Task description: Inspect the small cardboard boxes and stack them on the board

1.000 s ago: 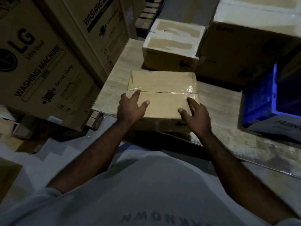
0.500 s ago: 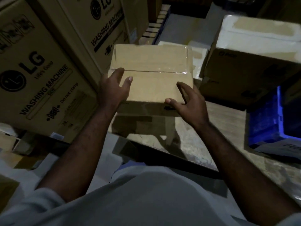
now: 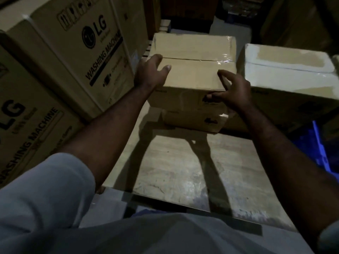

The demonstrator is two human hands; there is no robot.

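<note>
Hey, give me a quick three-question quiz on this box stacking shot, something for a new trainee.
1. True or false: the taped brown cardboard box is held by one hand only.
2. What is directly beneath that box? A) a second small brown cardboard box B) a blue crate C) the floor
3. Fill in: the large brown printed cartons at the left read "LG washing ____".

Key
1. False: the left hand and the right hand both hold it.
2. A; that lower box sits on the pale wooden board.
3. machine
</note>
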